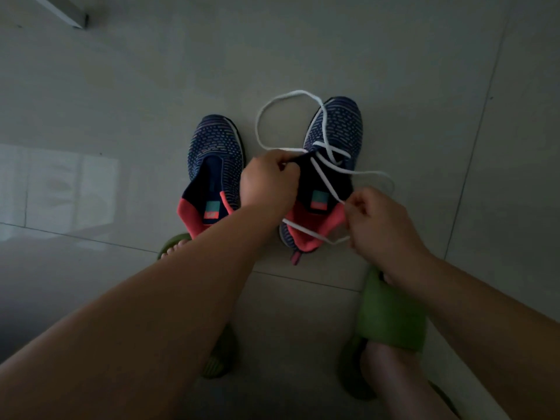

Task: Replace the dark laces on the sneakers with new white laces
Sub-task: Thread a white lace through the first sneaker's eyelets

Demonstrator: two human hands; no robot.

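The left hand (268, 180) is pinching the right sneaker's (328, 168) tongue edge while the right hand (375, 222) is pinching the white lace (325, 180), half-threaded. Slack loops are risking tangling or uneven ends.

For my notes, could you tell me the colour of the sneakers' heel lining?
Coral pink heel lining, head view.

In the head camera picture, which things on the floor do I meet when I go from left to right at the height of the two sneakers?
Sneaker without laces → left hand gripping the second sneaker's edge → sneaker with the white lace → right hand pinching the white lace.
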